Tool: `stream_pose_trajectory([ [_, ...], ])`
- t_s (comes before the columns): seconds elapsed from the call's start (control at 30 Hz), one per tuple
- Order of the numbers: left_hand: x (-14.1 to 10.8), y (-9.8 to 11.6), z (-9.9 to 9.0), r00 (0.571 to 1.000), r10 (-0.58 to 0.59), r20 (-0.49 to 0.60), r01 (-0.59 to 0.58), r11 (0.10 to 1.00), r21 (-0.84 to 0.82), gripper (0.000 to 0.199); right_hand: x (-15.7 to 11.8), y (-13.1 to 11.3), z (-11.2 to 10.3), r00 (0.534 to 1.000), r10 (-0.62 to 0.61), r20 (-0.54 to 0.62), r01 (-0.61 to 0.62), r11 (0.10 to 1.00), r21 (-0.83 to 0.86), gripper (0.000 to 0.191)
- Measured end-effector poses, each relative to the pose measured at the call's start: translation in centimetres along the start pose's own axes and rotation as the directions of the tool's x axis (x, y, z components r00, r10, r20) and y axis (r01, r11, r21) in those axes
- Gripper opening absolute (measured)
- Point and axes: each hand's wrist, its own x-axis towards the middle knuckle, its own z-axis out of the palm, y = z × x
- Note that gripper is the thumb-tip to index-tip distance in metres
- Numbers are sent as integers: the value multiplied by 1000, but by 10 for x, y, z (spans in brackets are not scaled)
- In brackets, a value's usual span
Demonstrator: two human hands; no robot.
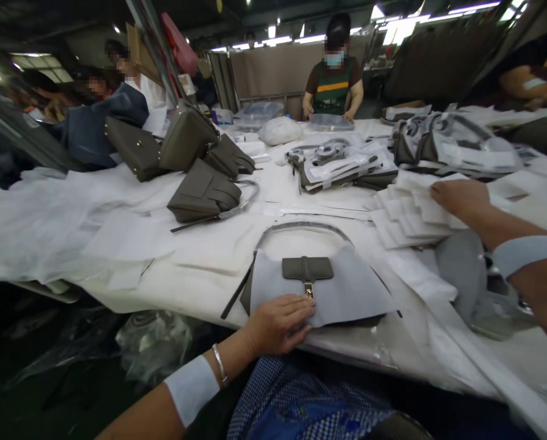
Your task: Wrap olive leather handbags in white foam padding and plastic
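Note:
An olive-grey handbag [244, 299] lies flat before me at the table edge, mostly covered by a pale grey sheet [351, 293]. Its strap [301, 226], in clear wrapping, arches away from me. A dark tab [307, 269] with a gold clasp [308, 291] rests over the sheet. My left hand [277, 321] lies on the sheet with fingers stretched out, their tips beside the clasp. Off to the right, my right hand [461, 197] has its fingers curled onto the top of a pile of white foam sheets [406, 214]; the fingertips are partly hidden.
Several olive bags [204, 192] stand at the left, with a dark blue bag [99, 125] behind. Wrapped bags lie further back [341, 168] and at right [461, 143]. A grey round-edged piece [461, 275] sits near my right forearm. A masked co-worker [334, 79] handles a plastic-wrapped item opposite.

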Motion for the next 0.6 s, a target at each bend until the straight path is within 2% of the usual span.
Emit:
stream_pose_trajectory([
  [0.07,-1,0,0,1000,5,-6,-5,1000,0,35,-7,-16,-22,988,-92,-123,88,996,-32,34],
  [0.1,-1,0,1,1000,5,-8,-5,1000,1,35,-14,-28,-36,965,-164,-205,161,986,-35,34],
  [0.17,-2,0,1,1000,6,-7,-6,1000,5,35,-36,-59,-67,888,-308,-342,329,944,4,32],
  [0.2,-2,0,1,1000,7,-6,-6,1000,6,35,-51,-78,-82,858,-327,-396,381,922,65,29],
  [0.23,-3,0,1,1000,8,-5,-8,1000,7,35,-68,-98,-95,841,-356,-408,441,887,137,28],
  [0.3,-3,0,1,1000,13,-4,-13,1000,3,36,-102,-135,-110,811,-507,-291,580,758,298,30],
  [0.33,-4,0,1,1000,17,-3,-17,1000,1,36,-118,-151,-111,763,-621,-181,637,673,375,31],
  [0.37,-4,0,2,1000,17,-5,-17,1000,2,36,-131,-164,-107,682,-726,-89,677,582,450,31],
  [0.4,-5,0,2,1000,13,-6,-13,1000,6,35,-142,-173,-100,603,-798,-21,692,509,512,31],
  [0.43,-5,0,2,1000,7,-6,-6,1000,12,35,-151,-179,-90,549,-836,18,691,466,553,32],
  [0.47,-6,-1,3,1000,1,-7,-1,1000,18,34,-158,-182,-80,519,-854,34,687,440,578,34],
  [0.6,-6,-1,3,1000,16,-12,-16,1000,22,34,-182,-178,-49,474,-880,-36,708,356,610,37],
])
